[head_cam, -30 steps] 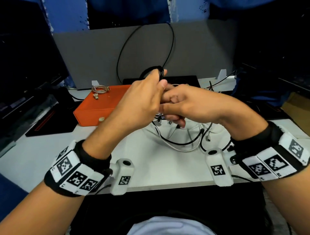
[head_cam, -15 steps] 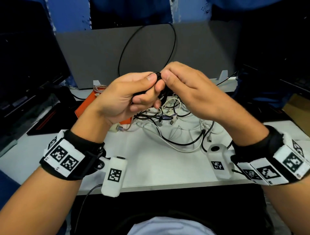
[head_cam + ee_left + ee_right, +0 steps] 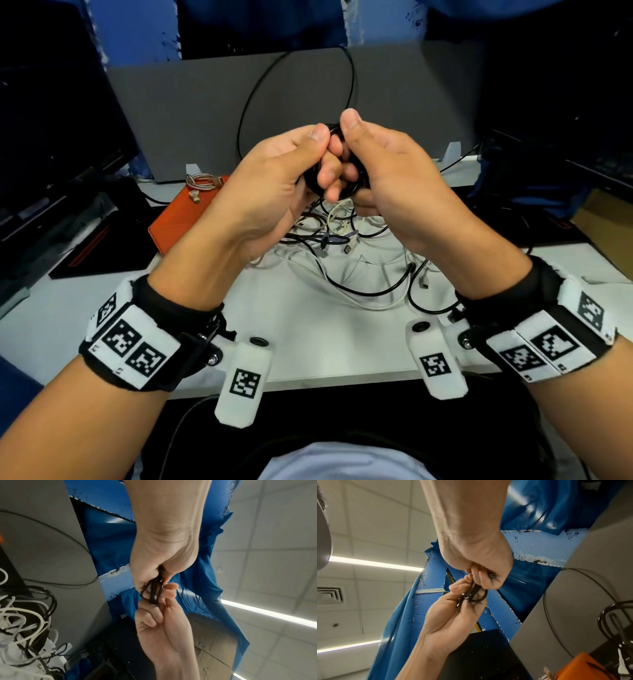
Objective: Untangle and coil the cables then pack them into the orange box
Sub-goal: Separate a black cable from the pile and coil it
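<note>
Above white desk [image 3: 308,329], two hands, one black coil [image 3: 317,181].

Head view looks down at desk; wrist views close, facing upward; all share black coil [image 3: 337,178]

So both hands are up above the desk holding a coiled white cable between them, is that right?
Not quite: the coiled cable is black, not white. The head view shows the left hand and right hand both gripping it above the desk; the white cables lie loose below.
</note>
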The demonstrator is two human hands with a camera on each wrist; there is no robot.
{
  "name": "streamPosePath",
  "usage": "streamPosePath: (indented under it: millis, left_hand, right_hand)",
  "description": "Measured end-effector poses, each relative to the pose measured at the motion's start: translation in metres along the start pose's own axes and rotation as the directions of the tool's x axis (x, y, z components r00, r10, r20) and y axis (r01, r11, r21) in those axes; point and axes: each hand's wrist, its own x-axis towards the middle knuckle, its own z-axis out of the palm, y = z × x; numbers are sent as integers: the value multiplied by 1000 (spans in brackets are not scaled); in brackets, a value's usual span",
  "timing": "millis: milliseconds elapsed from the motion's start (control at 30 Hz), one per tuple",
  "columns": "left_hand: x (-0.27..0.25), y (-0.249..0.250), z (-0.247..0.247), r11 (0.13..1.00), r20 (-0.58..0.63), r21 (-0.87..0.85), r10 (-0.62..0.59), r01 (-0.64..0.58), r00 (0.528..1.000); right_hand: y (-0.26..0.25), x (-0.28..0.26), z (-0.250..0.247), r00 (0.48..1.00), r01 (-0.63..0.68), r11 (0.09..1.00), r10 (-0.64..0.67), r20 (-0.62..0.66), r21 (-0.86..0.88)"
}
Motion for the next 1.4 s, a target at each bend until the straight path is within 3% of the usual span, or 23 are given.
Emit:
streamPosePath:
  millis: [67,200,267,367,467,567,633,667,733,800,900,1000,1067,1133,1200,1267,1333,1400]
  left_hand:
    - [-1,-1,0,999,-12,32,-13,13,1000]
    - [2,-8,-4,986,11,160,-40,37,999]
    - [4,-15,-6,985,5,152,-88,86,996]
    - [8,-22,-8,985,-46,112,-125,130,991]
    - [12,-24,-12,989,-55,-39,-146,144,988]
    - [12,-26,-14,980,-23,-113,-170,166,985]
    - [11,-26,-14,982,-73,49,-180,184,981]
    - [11,-26,-14,957,-115,214,-175,197,978]
    - [8,-26,-14,805,-145,565,-119,181,982]
    - [5,-28,-14,657,-92,749,-31,90,995]
    - [4,-29,-15,560,-43,828,16,27,999]
    - [8,-28,-18,468,-27,883,127,-36,992]
    - [12,-32,-19,533,-83,846,192,-32,978]
    - [17,-38,-20,731,-165,682,184,-23,969]
    - [19,-41,-17,880,-199,475,135,-25,971]
    - [19,-41,-14,919,-204,392,130,-41,970]
    - [18,-41,-13,905,-203,422,148,-50,968]
    - [17,-41,-14,894,-205,445,152,-46,967]
  right_hand:
    - [0,2,-4,1000,-5,998,6,14,-63]
    - [8,8,-11,993,79,912,-106,-45,-403]
    - [12,10,-11,999,-26,948,12,-47,-319]
    - [14,12,-16,962,-273,962,272,33,19]
    - [17,13,-19,936,-332,921,297,187,202]
    - [22,14,-19,945,-297,944,269,186,143]
    - [25,15,-16,969,-215,973,223,106,-81]
    - [26,15,-15,982,-161,963,179,65,-218]
    - [29,15,-13,996,-75,907,91,17,-413]
    - [29,14,-13,998,-49,881,60,7,-470]
    - [28,14,-15,998,-46,903,64,28,-428]
    - [26,14,-14,988,-118,979,133,77,-168]
    - [25,13,-15,973,-199,977,188,135,75]
    - [24,14,-16,968,-222,951,189,164,214]
    - [27,15,-14,975,-197,956,168,148,216]
    - [30,16,-9,988,-137,985,127,91,106]
    - [32,14,-4,999,-36,990,38,11,-137]
    - [33,12,-4,996,68,895,-84,-16,-442]
